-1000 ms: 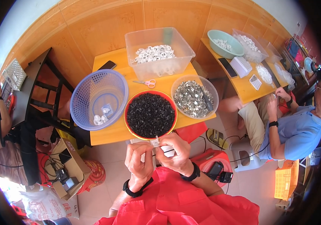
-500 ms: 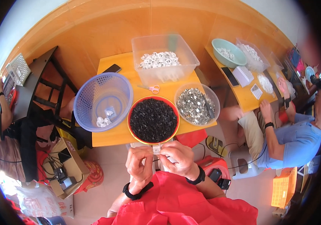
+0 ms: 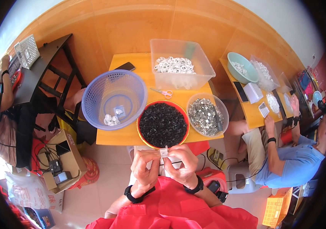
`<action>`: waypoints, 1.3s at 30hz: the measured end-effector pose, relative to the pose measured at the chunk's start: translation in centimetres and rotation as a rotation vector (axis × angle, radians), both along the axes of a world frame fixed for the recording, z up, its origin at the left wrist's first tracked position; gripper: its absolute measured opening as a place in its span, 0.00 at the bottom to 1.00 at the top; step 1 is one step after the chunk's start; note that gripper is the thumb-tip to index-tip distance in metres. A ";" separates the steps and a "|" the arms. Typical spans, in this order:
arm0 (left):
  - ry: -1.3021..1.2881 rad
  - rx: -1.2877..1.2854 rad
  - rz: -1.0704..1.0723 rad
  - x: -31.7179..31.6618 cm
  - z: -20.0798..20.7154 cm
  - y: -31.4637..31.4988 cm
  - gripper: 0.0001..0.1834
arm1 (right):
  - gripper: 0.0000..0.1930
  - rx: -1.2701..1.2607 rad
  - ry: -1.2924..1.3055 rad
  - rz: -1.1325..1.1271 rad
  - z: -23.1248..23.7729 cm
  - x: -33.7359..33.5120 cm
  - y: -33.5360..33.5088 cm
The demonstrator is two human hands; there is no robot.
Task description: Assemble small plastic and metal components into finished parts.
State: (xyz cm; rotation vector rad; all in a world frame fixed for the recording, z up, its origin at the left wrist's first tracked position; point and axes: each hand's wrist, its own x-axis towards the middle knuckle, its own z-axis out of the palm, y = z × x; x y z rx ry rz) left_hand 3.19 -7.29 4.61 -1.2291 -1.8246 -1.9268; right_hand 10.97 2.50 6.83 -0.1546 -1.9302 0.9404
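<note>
Pinched between both my hands is a small white plastic part (image 3: 164,153), held just off the table's front edge. My left hand (image 3: 144,168) grips it from one side, fingers closed; my right hand (image 3: 182,163) grips the other side the same way. Directly beyond it is a red, yellow-rimmed bowl (image 3: 187,136) full of small black pieces (image 3: 163,126). To its right, a clear round tub (image 3: 227,118) holds small metal pieces (image 3: 204,114) and a dark slim tool. A purple basket (image 3: 90,95) on the left contains a few white parts (image 3: 111,120).
A clear bin (image 3: 203,74) of white rings stands at the back, with scissors (image 3: 167,94) and a dark phone (image 3: 126,66) nearby. On the right, a person in a blue shirt (image 3: 292,164) works at another table. Another person (image 3: 3,129) sits left, beside a cardboard box (image 3: 73,168).
The view has shifted, so the table and its containers appear farther right. Both my hands still grip the white part, with little change in their pose.
</note>
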 end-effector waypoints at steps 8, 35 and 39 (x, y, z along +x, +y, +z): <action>0.077 -0.013 0.061 -0.3 0.7 -0.1 0.11 | 0.12 -0.016 0.022 -0.053 0.0 -0.7 -0.6; -0.611 -0.018 -0.127 -2.7 -2.1 -0.4 0.18 | 0.04 -0.169 -0.361 0.053 2.7 -5.3 7.5; -0.594 -0.067 -0.027 -4.5 -2.8 -1.9 0.14 | 0.07 -0.046 -0.155 -0.157 4.8 -10.7 15.8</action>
